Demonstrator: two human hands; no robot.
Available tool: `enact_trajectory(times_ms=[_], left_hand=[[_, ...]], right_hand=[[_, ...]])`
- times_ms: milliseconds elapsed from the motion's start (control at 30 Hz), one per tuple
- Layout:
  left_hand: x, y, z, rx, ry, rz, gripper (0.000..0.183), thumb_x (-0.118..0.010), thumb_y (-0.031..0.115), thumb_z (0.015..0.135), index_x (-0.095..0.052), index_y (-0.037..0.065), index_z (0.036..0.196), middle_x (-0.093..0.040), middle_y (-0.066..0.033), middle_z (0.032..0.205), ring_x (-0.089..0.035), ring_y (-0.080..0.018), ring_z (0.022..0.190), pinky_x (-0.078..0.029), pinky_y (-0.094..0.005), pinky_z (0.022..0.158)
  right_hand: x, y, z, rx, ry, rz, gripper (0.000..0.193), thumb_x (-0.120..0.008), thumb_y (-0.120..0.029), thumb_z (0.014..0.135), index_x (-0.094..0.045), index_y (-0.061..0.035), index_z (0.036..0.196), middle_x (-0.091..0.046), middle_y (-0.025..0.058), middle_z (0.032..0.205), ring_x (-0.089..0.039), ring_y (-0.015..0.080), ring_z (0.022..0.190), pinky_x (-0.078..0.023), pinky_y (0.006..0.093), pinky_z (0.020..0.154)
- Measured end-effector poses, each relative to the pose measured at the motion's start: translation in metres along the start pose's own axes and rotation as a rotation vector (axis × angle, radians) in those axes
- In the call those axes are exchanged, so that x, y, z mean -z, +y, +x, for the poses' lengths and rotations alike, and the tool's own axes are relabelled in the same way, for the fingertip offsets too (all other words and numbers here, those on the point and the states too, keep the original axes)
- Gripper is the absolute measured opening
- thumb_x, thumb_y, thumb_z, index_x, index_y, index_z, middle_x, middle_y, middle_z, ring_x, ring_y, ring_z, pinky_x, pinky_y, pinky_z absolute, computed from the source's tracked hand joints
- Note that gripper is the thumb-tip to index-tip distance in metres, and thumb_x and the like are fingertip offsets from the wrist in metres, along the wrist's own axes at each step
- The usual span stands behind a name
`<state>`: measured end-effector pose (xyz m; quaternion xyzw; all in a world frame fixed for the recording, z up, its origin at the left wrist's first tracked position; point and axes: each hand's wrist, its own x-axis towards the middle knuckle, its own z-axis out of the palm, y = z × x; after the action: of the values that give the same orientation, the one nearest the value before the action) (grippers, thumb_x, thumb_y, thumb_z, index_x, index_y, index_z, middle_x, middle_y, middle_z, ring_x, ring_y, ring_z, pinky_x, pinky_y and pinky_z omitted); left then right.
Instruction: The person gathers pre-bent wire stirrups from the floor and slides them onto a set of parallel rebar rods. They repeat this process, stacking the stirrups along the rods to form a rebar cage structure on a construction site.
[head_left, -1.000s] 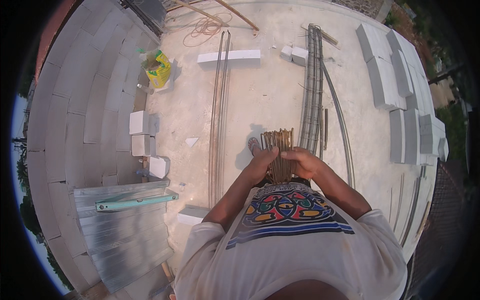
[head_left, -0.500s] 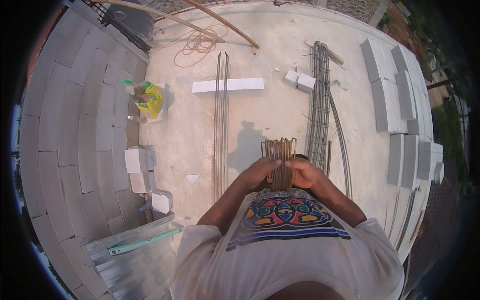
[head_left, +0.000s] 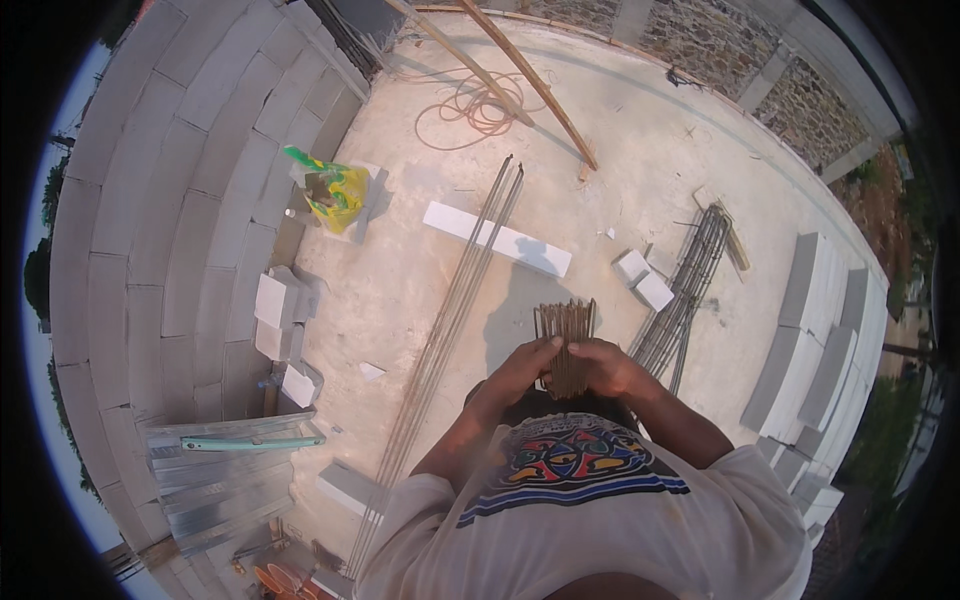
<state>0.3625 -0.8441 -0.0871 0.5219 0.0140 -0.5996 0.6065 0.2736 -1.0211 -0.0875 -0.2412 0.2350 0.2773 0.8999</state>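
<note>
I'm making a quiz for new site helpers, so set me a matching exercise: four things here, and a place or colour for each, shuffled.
1. bundle of bent rods
2. level
3. bag
4. long straight rods

A. crossing over a white block
B. yellow and green
C. held by the left hand and right hand
D. on a ridged metal sheet

Pairs: 1-C, 2-D, 3-B, 4-A

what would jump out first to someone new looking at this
Probably the bundle of bent metal rods first, held between the left hand and right hand in front of the patterned shirt. Next, the bright yellow-green bag near the block wall at left, then the long bars crossing a white block beyond the hands.
</note>
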Motion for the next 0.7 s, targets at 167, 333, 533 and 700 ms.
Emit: enact_trajectory(times_ms=[167,333,533,700], left_hand=[[0.023,0.031,0.033,-0.156,0.286,-0.004,0.044,-0.055,0.031,0.097,-0.056,-0.003,0.125,-0.064,-0.0090,0.106,-0.060,-0.0161,0.094,-0.049,-0.0279,0.079],[0.103,0.015,0.078,-0.139,0.559,0.141,0.039,-0.058,0.023,0.094,-0.058,0.000,0.125,-0.065,-0.0087,0.106,-0.064,-0.0180,0.091,-0.051,-0.0294,0.076],[0.181,0.017,0.140,0.171,0.723,0.569,0.043,-0.061,0.035,0.090,-0.066,-0.004,0.104,-0.068,-0.0164,0.095,-0.066,-0.0231,0.087,-0.052,-0.0348,0.074],[0.173,-0.042,0.169,0.443,0.316,1.010,0.043,-0.061,0.042,0.085,-0.069,0.001,0.095,-0.069,-0.0219,0.096,-0.067,-0.0344,0.094,-0.051,-0.0452,0.083]], right_hand=[[0.032,-0.101,0.021,-0.009,0.067,-0.022,0.042,-0.059,-0.025,0.092,-0.053,0.0045,0.122,-0.065,0.0216,0.112,-0.065,0.0316,0.102,-0.052,0.0466,0.090],[0.057,-0.176,0.062,-0.005,0.147,-0.089,0.041,-0.058,-0.026,0.093,-0.051,0.0032,0.122,-0.064,0.0217,0.112,-0.065,0.0326,0.102,-0.053,0.0480,0.089],[0.057,-0.251,0.126,-0.041,0.236,-0.131,0.042,-0.059,-0.028,0.093,-0.050,0.0006,0.122,-0.062,0.0217,0.114,-0.064,0.0340,0.106,-0.053,0.0495,0.088],[0.064,-0.308,0.171,-0.109,0.180,-0.176,0.043,-0.056,-0.032,0.094,-0.053,0.0005,0.122,-0.063,0.0211,0.116,-0.064,0.0344,0.106,-0.053,0.0501,0.090]])
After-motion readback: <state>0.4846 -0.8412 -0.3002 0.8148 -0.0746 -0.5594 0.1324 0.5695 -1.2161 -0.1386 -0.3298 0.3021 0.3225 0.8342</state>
